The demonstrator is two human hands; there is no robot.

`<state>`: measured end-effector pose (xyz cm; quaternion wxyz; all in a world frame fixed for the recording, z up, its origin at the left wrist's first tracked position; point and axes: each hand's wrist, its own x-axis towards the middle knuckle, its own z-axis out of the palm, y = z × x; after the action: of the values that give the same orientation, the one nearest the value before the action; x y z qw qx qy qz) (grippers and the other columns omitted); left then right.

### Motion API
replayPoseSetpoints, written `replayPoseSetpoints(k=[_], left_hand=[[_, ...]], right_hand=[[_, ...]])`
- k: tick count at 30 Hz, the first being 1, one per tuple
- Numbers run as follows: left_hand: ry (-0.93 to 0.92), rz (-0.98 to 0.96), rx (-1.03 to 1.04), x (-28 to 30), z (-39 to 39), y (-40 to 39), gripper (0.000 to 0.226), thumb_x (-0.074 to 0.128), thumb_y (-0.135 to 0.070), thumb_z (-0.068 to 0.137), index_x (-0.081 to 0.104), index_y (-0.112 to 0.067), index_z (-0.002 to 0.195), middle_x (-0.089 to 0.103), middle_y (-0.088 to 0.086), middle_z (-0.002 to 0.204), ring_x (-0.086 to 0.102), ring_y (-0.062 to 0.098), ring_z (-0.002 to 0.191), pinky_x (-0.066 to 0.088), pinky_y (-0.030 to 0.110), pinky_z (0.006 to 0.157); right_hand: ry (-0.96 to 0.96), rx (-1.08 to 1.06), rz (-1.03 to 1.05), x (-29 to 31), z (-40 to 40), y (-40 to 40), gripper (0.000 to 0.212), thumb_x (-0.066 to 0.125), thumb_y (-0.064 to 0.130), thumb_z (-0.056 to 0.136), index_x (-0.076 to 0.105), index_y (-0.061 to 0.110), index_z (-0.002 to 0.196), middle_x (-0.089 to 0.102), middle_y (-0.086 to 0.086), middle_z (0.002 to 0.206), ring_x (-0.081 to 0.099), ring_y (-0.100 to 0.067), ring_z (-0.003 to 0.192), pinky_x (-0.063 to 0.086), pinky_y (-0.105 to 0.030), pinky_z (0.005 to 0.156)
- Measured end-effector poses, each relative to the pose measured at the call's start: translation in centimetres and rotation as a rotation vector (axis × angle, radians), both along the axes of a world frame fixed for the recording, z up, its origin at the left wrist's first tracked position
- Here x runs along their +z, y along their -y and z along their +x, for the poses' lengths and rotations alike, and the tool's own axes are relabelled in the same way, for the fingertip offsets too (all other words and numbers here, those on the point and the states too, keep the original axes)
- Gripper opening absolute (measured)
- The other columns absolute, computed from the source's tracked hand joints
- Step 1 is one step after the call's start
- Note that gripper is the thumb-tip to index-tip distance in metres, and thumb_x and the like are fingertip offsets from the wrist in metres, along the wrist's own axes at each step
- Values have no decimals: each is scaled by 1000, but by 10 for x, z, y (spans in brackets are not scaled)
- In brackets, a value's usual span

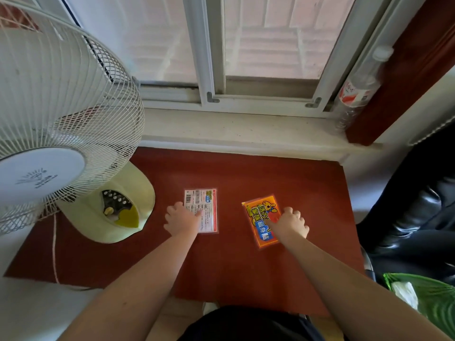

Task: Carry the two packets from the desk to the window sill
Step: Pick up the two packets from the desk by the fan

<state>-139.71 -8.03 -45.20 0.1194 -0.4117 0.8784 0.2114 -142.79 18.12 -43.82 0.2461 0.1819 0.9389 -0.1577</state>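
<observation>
Two packets lie flat on the red-brown desk (pixel 234 262). The white packet (pixel 205 201) with printed text and a red border lies left of centre. My left hand (pixel 181 220) rests on its lower left part, fingers spread over it. The orange and yellow packet (pixel 259 217) with blue lettering lies to the right, slightly tilted. My right hand (pixel 290 223) presses on its right side, fingers curled over the edge. Neither packet is lifted off the desk. The pale window sill (pixel 234 129) runs along the far edge of the desk.
A white fan (pixel 56 114) with a cream base (pixel 115 205) stands on the desk's left part. A plastic bottle (pixel 357 92) stands at the sill's right end beside a dark red frame. A black chair (pixel 413 217) and a green bag (pixel 423 296) are at the right.
</observation>
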Motion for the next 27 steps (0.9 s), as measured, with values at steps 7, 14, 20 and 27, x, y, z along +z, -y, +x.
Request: replayPoseSetpoints(k=[7,14,20,27], left_hand=[[116,16,148,0,-18,-3,94,83,-58,68,46,-5,136,51,18,140,48,36,130,41,54,104],[163,80,210,3,-28,0,85,88,-53,64,55,-8,128,58,15,134,52,35,128,42,54,103],[-7,240,176,12,-27,0,62,91,-28,71,43,-11,108,71,14,111,69,34,97,54,50,91],[-93,679,386,22,-6,2,42,85,-2,76,65,-2,113,74,19,113,70,41,106,60,50,81]], right_hand=[[38,-19,62,-13,-15,0,99,75,65,69,34,12,142,49,-12,143,45,-31,132,36,-44,104],[93,-16,49,-15,-21,-4,86,73,64,72,44,13,136,51,-10,142,44,-30,133,35,-44,105],[-5,-3,-151,-11,-14,-6,58,79,43,77,53,13,119,70,-7,115,64,-29,108,48,-37,88],[63,58,-458,-5,-11,-20,32,81,29,76,59,15,95,69,-1,91,61,-15,72,42,-24,54]])
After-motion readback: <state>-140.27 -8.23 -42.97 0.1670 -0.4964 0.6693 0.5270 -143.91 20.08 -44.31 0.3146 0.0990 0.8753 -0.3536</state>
